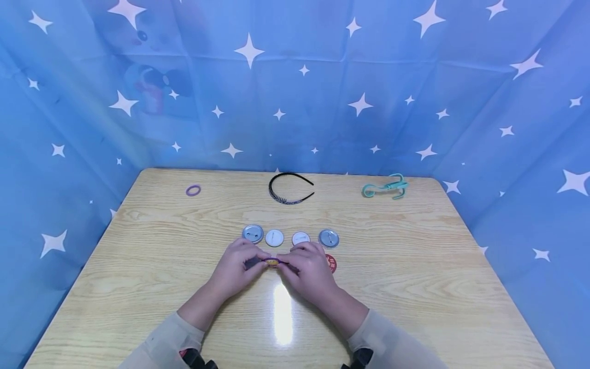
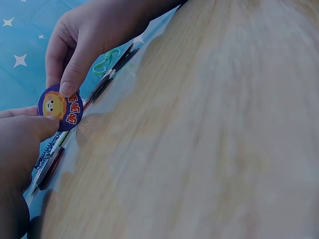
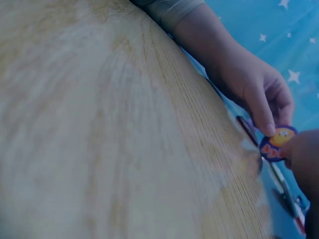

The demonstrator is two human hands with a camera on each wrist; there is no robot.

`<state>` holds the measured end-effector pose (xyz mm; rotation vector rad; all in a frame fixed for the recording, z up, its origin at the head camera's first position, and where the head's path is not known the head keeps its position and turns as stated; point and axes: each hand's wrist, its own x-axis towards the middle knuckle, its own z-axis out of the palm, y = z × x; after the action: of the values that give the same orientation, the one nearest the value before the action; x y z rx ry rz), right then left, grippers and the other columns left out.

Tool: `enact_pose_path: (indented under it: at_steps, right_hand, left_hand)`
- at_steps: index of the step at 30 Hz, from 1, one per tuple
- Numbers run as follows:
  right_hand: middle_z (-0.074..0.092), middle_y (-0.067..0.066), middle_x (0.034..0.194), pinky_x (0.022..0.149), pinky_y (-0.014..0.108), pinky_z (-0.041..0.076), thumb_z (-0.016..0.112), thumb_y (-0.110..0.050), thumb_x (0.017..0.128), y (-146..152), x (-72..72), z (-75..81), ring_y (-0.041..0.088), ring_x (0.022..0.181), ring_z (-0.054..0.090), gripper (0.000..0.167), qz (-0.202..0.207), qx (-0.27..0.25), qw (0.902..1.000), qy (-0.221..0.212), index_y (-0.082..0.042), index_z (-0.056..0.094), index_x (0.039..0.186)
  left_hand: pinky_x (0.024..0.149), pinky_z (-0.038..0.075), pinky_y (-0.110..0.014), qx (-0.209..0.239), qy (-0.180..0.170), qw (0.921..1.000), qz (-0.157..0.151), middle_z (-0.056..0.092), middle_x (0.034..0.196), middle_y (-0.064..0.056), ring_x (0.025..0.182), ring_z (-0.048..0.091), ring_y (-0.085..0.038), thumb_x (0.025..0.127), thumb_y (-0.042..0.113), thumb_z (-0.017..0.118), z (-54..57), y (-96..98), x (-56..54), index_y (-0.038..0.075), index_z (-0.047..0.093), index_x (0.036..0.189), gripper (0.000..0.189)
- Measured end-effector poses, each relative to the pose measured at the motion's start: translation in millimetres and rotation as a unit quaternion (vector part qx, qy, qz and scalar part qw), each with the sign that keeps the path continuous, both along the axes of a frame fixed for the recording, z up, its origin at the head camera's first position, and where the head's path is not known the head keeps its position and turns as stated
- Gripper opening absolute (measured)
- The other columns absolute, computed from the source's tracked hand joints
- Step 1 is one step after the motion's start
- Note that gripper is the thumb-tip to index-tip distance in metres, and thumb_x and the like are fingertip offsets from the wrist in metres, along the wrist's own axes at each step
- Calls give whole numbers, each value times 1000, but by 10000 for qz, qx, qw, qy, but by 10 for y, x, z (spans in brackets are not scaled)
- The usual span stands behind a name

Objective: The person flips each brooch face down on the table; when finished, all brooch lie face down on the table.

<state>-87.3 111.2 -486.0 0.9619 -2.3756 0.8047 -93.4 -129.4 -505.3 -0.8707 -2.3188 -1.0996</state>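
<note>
A round purple badge (image 1: 272, 262) with a yellow cartoon lion and orange-white lettering is held between both hands, low over the table. My left hand (image 1: 234, 268) pinches one side of the badge (image 2: 55, 107) between thumb and fingers. On the opposite side, my right hand (image 1: 308, 270) pinches it the same way, thumb across the printed face. A red badge (image 1: 331, 263) lies beside the right hand, partly hidden by it. Just beyond the hands is a row of pin-side-up badges: a silver one (image 1: 252, 233), two white ones (image 1: 274, 238) and another silver one (image 1: 329, 238).
Along the far side of the wooden table (image 1: 415, 287) lie a purple hair tie (image 1: 193, 190), a black toothed headband (image 1: 286, 202) and a teal hair clip (image 1: 382, 188). A blue curtain (image 1: 295, 102) with white stars hangs behind.
</note>
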Motion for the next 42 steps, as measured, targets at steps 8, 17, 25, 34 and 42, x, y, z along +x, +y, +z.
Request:
enact_pose_path:
  at_steps: [8, 17, 25, 34, 42]
  right_hand:
    - [80, -7, 94, 91, 42, 47, 85, -22, 92, -1, -4, -12, 15, 98, 69, 14, -38, 41, 10000, -9, -19, 86, 106]
    - [79, -8, 93, 90, 42, 48, 86, -20, 90, 3, -11, -34, 15, 96, 69, 14, -12, -17, 10000, 84, -19, 86, 104]
    - [79, -8, 94, 89, 41, 48, 87, -22, 90, 0, -13, -27, 15, 95, 69, 14, 23, -35, 9999, 98, -20, 86, 103]
    - [79, -8, 94, 86, 39, 49, 86, -21, 91, -2, -8, -30, 14, 94, 69, 12, 11, 37, 10000, 13, -21, 86, 103]
    - [79, -9, 95, 86, 39, 49, 86, -20, 91, -7, -5, -19, 13, 94, 68, 11, 10, -17, 10000, -63, -21, 86, 102]
  left_hand:
    - [89, 53, -41, -57, -141, 9999, 12, 77, 94, 11, 100, 66, -19, 84, 12, 91, 1, 2, 6, 19, 82, 98, 17]
    - [88, 53, -40, -112, -130, 9998, 34, 77, 94, 11, 99, 65, -18, 84, 12, 91, -17, 5, 6, 19, 82, 97, 17]
    - [87, 54, -41, -57, -163, 9998, -11, 77, 94, 12, 98, 66, -18, 84, 10, 90, -11, 5, 6, 19, 81, 95, 17]
    - [88, 53, -41, 1, -350, 9993, -138, 76, 95, 15, 98, 66, -16, 87, 12, 87, -12, 3, 15, 19, 80, 94, 12]
    - [88, 52, -42, -34, -347, 9991, -232, 75, 94, 14, 97, 66, -17, 90, 17, 85, -28, -2, 3, 16, 80, 93, 6]
